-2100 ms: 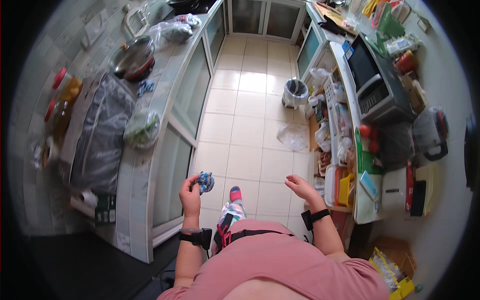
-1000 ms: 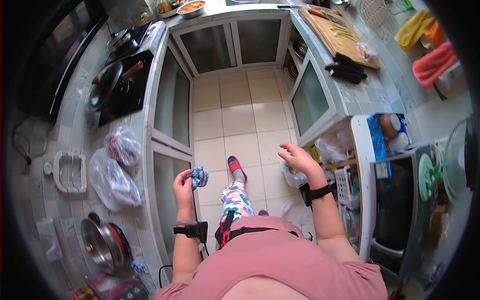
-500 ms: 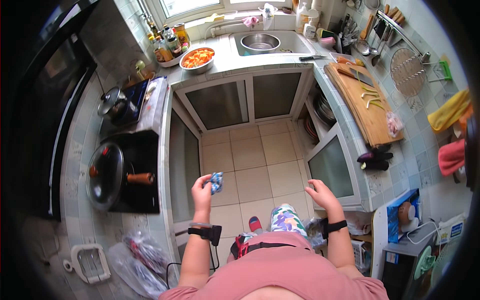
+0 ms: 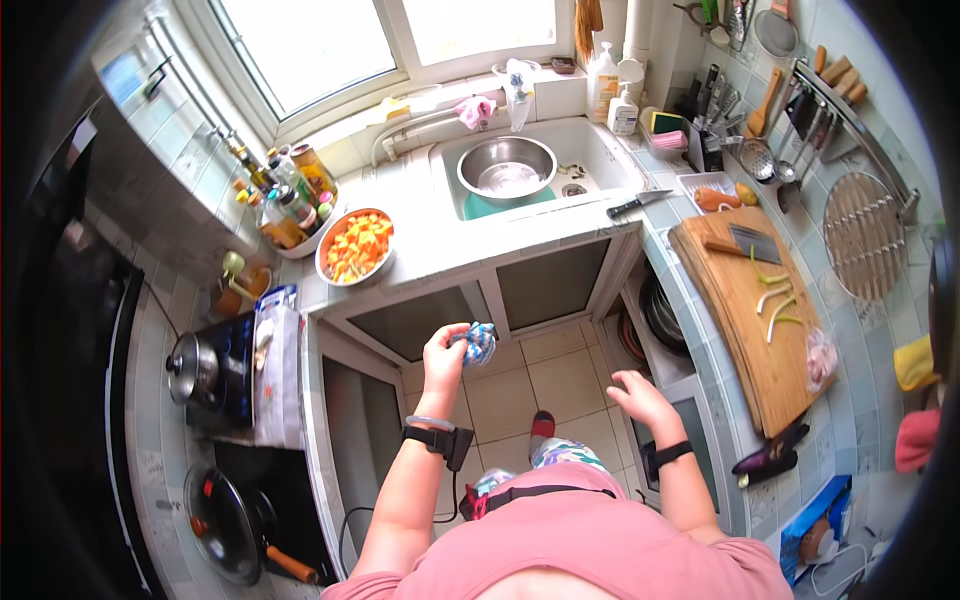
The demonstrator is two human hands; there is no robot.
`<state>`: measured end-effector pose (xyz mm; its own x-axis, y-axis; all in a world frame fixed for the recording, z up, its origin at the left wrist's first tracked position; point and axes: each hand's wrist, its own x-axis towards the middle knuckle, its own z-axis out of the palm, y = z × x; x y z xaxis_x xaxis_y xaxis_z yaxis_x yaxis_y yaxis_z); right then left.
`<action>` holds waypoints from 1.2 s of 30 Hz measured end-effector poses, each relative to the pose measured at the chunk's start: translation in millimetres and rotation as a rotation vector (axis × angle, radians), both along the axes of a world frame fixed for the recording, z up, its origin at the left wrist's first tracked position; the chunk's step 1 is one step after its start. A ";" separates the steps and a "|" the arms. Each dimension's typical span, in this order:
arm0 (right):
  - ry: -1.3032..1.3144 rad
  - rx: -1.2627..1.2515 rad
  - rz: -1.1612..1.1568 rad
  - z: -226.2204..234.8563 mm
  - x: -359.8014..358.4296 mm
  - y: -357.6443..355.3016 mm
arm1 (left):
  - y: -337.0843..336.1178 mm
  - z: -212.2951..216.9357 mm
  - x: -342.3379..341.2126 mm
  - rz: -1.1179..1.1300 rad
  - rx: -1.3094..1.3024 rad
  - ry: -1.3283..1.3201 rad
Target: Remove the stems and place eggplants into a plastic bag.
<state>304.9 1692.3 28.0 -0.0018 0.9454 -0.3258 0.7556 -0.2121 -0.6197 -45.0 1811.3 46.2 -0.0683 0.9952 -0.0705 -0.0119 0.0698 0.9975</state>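
Note:
My left hand (image 4: pixel 446 356) is closed on a crumpled blue-and-white checked cloth (image 4: pixel 479 344), held in the air over the floor in front of the lower cabinets. My right hand (image 4: pixel 640 396) hangs in the air near the right counter with its fingers apart and nothing in them. Ahead, a metal basin (image 4: pixel 507 170) sits in the sink (image 4: pixel 610 160). Left of the sink, a bowl of chopped orange pieces (image 4: pixel 356 247) stands on the counter.
On the right counter lie a cutting board (image 4: pixel 735 340) with a cleaver (image 4: pixel 755 243) and green stalks, and eggplants (image 4: pixel 772 450). A knife (image 4: pixel 640 203) rests by the sink corner. At left stand a lidded wok (image 4: pixel 222 525), a small pot (image 4: pixel 192 367) and several bottles (image 4: pixel 290 205).
I have moved forward, so the sink and counters appear nearer. My left hand is still holding the cloth and is now farther ahead; my right hand stays free.

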 end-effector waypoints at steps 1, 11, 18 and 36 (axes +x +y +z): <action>0.007 0.034 0.008 1.5 -0.7 26.7 | 23.8 -2.0 3.5 0.014 0.002 -0.003; 0.103 0.019 0.072 19.2 -30.2 184.3 | 289.8 18.5 -6.9 0.324 0.007 -0.207; 0.079 -0.237 -0.247 -18.9 21.0 193.5 | 453.9 18.4 -51.6 0.615 0.164 -0.022; 0.185 -0.104 -1.066 5.9 -1.4 67.1 | 313.2 -15.5 263.8 -0.779 0.647 0.408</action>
<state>303.5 1759.4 34.0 0.7465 0.4575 -0.4832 0.0483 -0.7615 -0.6463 218.8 2124.5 30.7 0.6972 0.6159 0.3668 0.1484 -0.6245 0.7668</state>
